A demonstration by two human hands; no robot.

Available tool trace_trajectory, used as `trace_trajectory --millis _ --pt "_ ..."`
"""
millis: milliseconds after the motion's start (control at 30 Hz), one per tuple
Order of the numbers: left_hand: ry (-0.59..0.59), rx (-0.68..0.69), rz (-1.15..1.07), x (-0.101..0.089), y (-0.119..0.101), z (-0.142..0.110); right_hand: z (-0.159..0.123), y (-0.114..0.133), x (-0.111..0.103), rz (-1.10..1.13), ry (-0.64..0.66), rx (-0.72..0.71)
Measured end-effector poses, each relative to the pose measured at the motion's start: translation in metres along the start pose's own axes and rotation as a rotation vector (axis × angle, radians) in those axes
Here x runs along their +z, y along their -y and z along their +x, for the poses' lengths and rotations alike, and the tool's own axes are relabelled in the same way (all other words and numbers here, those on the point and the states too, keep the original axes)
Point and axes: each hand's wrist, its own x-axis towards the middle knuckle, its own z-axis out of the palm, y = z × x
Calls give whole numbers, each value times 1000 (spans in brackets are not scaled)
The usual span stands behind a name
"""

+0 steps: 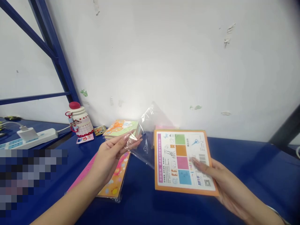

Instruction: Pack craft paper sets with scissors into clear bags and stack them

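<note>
My left hand (122, 145) pinches the corner of a clear plastic bag (148, 145), held up above the blue table. In my right hand (209, 172) is an orange-bordered book (185, 187), its printed back with colored squares and a barcode turned towards me. My thumb lies across that back, while the other fingers are hidden behind it. The bag's right side reaches the book's left edge; whether it passes behind the book I cannot tell. Beneath my left forearm lies a pink and orange book (112, 187) in a plastic wrapper.
Behind my left hand lies a stack of books (120, 125) by the wall. A white and red bottle (81, 122) stands at the left, near small packets (100, 130) and a power strip (44, 137). A blue metal frame (52, 47) rises there. Pixelation covers the lower left.
</note>
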Motion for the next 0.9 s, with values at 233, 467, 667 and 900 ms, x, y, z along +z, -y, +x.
trace_trajectory --millis 233,467,667,900 --pt "-45 -178 -72 -4 14 12 7 -9 -2 -95 -7 153" --pt "119 -283 -9 4 54 7 9 -14 -1 -119 5 182" --pt "259 -213 -214 5 38 4 6 -10 0 -71 55 186" --pt "147 -221 -357 11 23 3 5 -13 -1 -37 194 216"
